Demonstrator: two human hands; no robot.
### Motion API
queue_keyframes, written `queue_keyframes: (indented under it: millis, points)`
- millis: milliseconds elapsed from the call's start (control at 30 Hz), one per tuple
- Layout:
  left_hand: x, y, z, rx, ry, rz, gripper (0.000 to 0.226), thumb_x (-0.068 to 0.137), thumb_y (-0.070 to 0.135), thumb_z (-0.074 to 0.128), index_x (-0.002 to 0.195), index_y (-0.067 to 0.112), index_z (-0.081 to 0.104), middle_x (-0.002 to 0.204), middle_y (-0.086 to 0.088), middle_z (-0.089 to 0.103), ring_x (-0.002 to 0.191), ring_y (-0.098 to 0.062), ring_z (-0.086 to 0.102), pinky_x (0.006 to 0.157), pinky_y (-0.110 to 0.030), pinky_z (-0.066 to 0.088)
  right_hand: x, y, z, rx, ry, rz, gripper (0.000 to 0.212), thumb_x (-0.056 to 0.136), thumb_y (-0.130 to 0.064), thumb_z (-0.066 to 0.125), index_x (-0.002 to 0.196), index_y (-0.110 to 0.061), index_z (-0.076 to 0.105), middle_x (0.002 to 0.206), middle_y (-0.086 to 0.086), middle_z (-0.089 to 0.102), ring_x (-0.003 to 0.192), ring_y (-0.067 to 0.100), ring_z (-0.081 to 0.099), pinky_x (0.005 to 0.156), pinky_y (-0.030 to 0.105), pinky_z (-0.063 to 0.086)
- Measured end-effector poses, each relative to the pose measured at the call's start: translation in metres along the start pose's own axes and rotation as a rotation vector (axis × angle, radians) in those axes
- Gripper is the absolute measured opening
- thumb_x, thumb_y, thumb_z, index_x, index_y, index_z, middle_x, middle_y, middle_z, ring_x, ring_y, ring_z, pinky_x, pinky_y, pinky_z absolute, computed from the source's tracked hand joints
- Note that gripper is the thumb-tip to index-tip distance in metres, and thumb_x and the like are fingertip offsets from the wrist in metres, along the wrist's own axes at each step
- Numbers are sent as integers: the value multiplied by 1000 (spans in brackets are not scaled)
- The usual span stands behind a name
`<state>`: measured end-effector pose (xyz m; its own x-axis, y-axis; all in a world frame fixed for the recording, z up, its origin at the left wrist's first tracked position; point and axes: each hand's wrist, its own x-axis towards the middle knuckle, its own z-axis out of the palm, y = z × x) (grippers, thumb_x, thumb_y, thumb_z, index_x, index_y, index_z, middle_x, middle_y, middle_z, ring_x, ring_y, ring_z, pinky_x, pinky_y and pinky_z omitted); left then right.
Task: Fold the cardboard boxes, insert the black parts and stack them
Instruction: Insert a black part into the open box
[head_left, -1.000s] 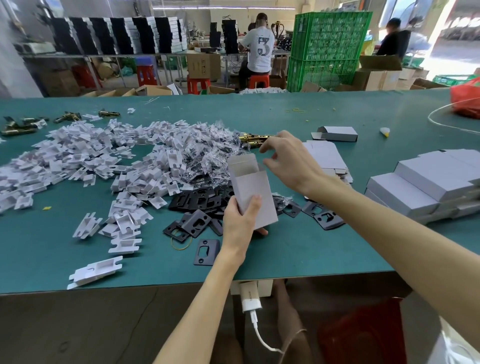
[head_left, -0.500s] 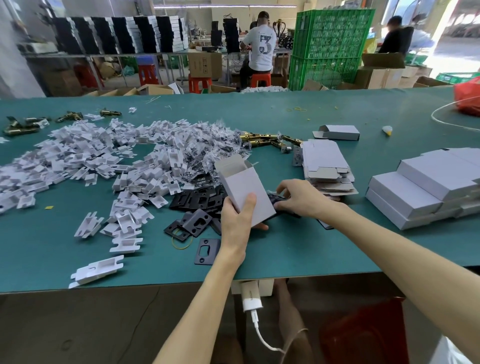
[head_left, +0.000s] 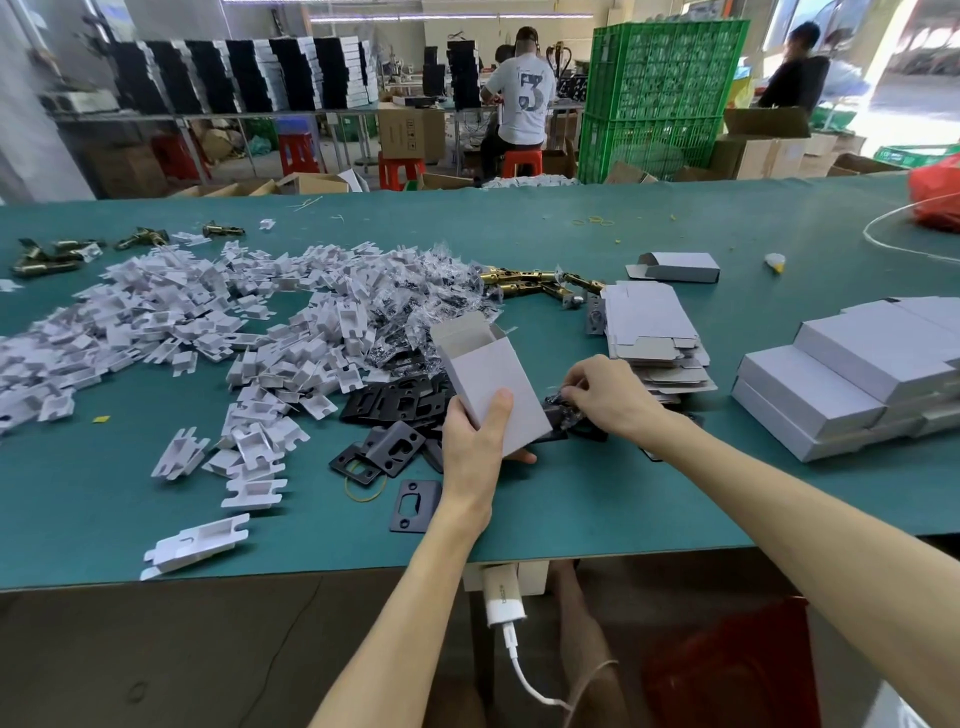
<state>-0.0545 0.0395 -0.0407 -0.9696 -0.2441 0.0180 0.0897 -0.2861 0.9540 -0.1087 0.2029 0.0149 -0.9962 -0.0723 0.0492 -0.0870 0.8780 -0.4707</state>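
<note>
My left hand (head_left: 475, 441) grips a folded grey cardboard box (head_left: 493, 387), held tilted with its top flap open toward the far side. To its right, my right hand (head_left: 605, 397) pinches a black metal part (head_left: 558, 415) lying on the green table, partly hidden behind the box. More black plates (head_left: 395, 400) lie scattered just left of the box, and one single plate (head_left: 413, 505) sits near the table's front edge. A pile of flat unfolded boxes (head_left: 652, 338) lies behind my right hand. Finished closed boxes (head_left: 852, 374) are stacked at the right.
A large heap of white cardboard inserts (head_left: 197, 322) covers the left half of the table (head_left: 623, 499), with clear bags of small parts (head_left: 421, 296) beside it. Brass latches (head_left: 530, 280) lie behind. One lone folded box (head_left: 680, 266) sits further back. People work in the background.
My right hand came down from the box's open top to the black parts on the table and now pinches one. The left hand tilted the box slightly left.
</note>
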Motion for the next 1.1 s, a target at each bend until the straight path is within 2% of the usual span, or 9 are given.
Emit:
queue_keyframes:
  millis: [133, 300, 533, 633, 700, 767, 833, 933, 1100]
  points:
    - [0, 0, -1, -10, 14, 4, 30, 100, 26, 69, 118, 7, 56, 110, -22, 67, 82, -24, 70, 51, -35, 59, -2, 6, 0, -22, 41, -55, 23, 99, -19, 62, 118, -9, 70, 116, 12, 69, 111, 30, 60, 100, 43, 49]
    - [2, -1, -2, -42, 55, 22, 33, 102, 26, 67, 123, 5, 55, 112, -22, 68, 84, -28, 73, 51, -35, 59, -11, -5, 6, -204, -23, -338, 33, 92, -37, 71, 121, -23, 70, 127, 3, 55, 128, 27, 38, 107, 45, 38]
    - [1, -1, -2, -36, 54, 19, 32, 101, 26, 68, 120, 4, 54, 108, -21, 69, 77, -20, 73, 50, -33, 58, -6, -6, 10, -220, -85, -248, 33, 87, -37, 77, 114, -19, 72, 125, 4, 58, 122, 29, 36, 105, 45, 38]
    - [1, 0, -1, -33, 46, 20, 31, 101, 25, 68, 120, 5, 55, 106, -18, 69, 79, -21, 73, 50, -33, 58, -6, -5, 1, -160, -68, -234, 27, 84, -33, 80, 105, -17, 74, 114, 5, 64, 116, 28, 45, 96, 37, 42]
    - [0, 1, -1, -38, 38, 21, 31, 100, 24, 68, 121, 5, 56, 105, -17, 68, 80, -22, 71, 49, -34, 58, -5, -5, -8, -2, -48, -167, 16, 82, -25, 82, 92, -15, 74, 95, 7, 72, 94, 25, 64, 72, 23, 46]
    - [-1, 2, -2, -33, 13, 24, 30, 100, 22, 69, 121, 5, 56, 104, -16, 66, 80, -20, 70, 49, -35, 58, -4, -9, -21, 155, 30, -119, 12, 84, -19, 82, 88, -13, 73, 84, 6, 73, 77, 21, 67, 61, 16, 42]
    - [-2, 3, -2, -7, -34, 31, 26, 99, 21, 70, 118, 8, 57, 104, -13, 66, 79, -16, 71, 50, -35, 59, -3, -18, -34, 276, 159, -130, 12, 87, -14, 79, 96, -9, 73, 89, 7, 74, 78, 16, 66, 66, 14, 45]
    - [-4, 3, -1, 66, -117, 36, 23, 98, 23, 72, 114, 13, 59, 100, -6, 66, 78, -12, 71, 50, -35, 58, -4, -40, -57, 424, 307, -220, 16, 88, -13, 77, 102, -7, 72, 91, 8, 76, 82, 21, 71, 73, 25, 53]
    - [-6, 4, 0, 96, -164, 21, 30, 95, 26, 76, 118, 13, 60, 100, -6, 67, 80, -14, 69, 50, -34, 57, -14, -78, -66, 403, 272, -405, 13, 87, -15, 78, 99, -14, 72, 79, 2, 77, 75, 20, 73, 74, 32, 55]
